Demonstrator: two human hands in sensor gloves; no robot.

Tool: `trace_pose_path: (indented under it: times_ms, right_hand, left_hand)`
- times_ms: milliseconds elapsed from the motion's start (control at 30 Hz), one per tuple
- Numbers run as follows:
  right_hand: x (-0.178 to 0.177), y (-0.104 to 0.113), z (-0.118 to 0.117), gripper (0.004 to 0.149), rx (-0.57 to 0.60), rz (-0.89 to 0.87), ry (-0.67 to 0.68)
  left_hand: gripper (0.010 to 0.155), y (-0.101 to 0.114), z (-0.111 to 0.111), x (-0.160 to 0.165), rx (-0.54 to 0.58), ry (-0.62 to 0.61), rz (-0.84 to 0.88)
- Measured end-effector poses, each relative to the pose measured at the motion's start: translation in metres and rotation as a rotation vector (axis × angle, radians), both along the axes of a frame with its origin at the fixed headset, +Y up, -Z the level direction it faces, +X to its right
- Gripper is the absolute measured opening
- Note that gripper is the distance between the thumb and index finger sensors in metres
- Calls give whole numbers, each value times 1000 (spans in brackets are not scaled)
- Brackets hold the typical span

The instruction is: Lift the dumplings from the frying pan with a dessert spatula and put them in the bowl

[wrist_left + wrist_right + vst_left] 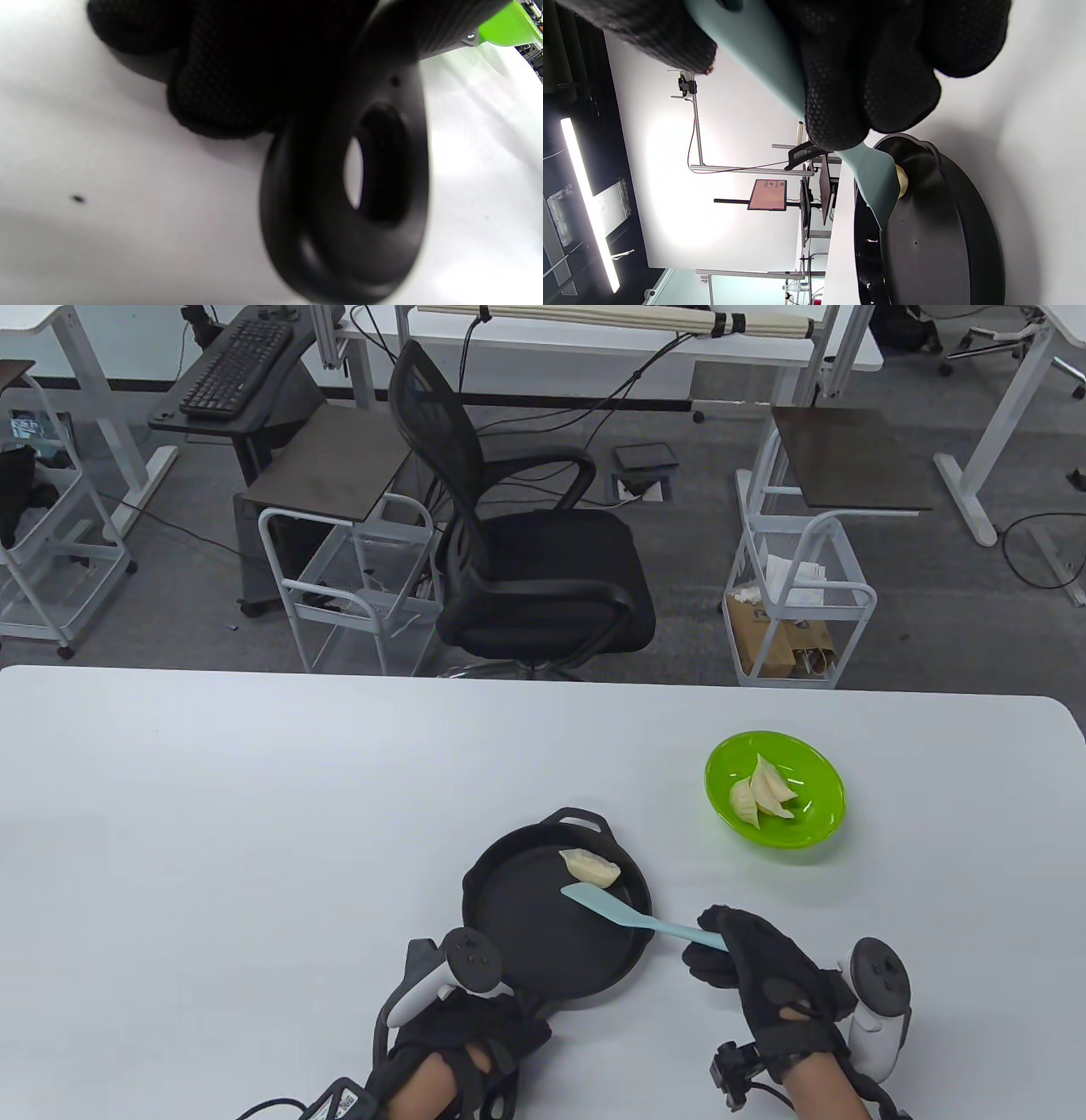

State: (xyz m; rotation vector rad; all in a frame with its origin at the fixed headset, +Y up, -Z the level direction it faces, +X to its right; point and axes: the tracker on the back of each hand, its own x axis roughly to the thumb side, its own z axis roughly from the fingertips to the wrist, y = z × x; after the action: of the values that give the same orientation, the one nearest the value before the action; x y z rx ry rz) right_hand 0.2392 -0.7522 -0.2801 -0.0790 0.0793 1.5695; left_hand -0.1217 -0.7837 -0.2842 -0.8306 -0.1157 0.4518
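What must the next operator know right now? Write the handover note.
Left hand: grips the frying pan by its long handle, at the table's near edge.
Right hand: holds the dessert spatula by its handle, blade over the pan just short of the last dumpling.
Bowl: green, to the right beyond the pan, with what look like two dumplings already inside.
Done: those transfers.
Left: slide the blade under the remaining dumpling, lift it and put it into the bowl.
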Motion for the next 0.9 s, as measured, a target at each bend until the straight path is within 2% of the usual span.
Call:
trace_pose_path:
  times_ms: [400,900]
  right_hand:
    - [-14,-21,2,57,-86,-60,-69]
    - [-35,-52,-5,54,-269,-165,90]
  left_hand:
    - [65,0,0,0,3,1,-2]
    - [65,0,-1,0,-1,2,1]
